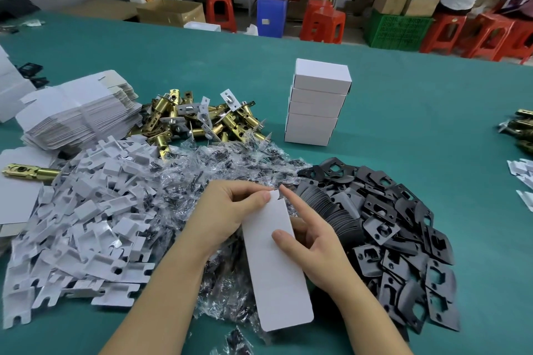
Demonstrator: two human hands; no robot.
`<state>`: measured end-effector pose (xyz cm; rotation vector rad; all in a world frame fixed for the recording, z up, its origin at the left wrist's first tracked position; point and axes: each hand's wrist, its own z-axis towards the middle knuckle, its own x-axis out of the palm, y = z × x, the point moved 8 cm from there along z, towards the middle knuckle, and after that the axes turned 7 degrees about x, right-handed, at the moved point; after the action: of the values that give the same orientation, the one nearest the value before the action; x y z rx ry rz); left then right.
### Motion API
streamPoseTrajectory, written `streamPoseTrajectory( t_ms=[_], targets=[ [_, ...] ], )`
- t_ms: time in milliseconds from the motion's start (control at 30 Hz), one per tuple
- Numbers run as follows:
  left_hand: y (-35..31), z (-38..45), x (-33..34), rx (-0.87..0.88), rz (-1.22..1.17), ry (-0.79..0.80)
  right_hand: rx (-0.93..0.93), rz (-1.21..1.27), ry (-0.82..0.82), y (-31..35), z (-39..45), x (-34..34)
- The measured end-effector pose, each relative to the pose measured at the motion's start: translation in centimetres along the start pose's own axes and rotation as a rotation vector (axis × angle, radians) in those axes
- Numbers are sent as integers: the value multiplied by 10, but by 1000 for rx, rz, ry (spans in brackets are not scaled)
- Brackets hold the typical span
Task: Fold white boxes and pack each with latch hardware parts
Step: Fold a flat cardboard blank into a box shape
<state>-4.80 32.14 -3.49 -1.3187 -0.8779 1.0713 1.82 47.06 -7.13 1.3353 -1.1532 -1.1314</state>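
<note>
1. Long flat white cardboard box blank (pixel 277 262) is held up above the near-centre of the teal tabletop (pixel 403 112), running from the hands down toward the near edge, rounded flap nearest the camera.
2. Left hand (pixel 230 207): fingers curled, thumb w/ fingertips pinching the blank's far left corner.
3. Right hand (pixel 311 242): thumb lies on the blank's face at its right edge, other fingers go behind it, so it grips the blank; index finger sticks out straight toward the blank's far tip.
4. Under the hands: heap of clear plastic screw packets (pixel 207 176), spread centre, near to mid-table.
5. Left of that: pile of small white die-cut cardboard inserts (pixel 86 228), touching the packets.
6. Right of the hands: pile of flat black metal strike plates (pixel 403 233), just beside the packets.
7. Far-centre: heap of brass-coloured latch bolts w/ silver faceplates (pixel 196 118), behind the packets.
8. Far left: stack of flat unfolded white box blanks (pixel 78 115), beside the latch heap.
9. One single brass latch (pixel 28 172) lies on a white sheet at the left edge.
10. Right of the latch heap: stack of five closed white boxes (pixel 317 104), upright, apart from the piles.
11. Far bkgd: red plastic stools (pixel 328 24), a blue stool (pixel 271 16), a green crate (pixel 396 29), brown cartons.
</note>
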Motion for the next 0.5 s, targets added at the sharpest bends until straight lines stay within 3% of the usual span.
streamPoseTrajectory(
  t_ms=[500],
  targets=[
    [8,1,2,-9,30,-3,5,-73,-2,-4,1,2]
  ],
)
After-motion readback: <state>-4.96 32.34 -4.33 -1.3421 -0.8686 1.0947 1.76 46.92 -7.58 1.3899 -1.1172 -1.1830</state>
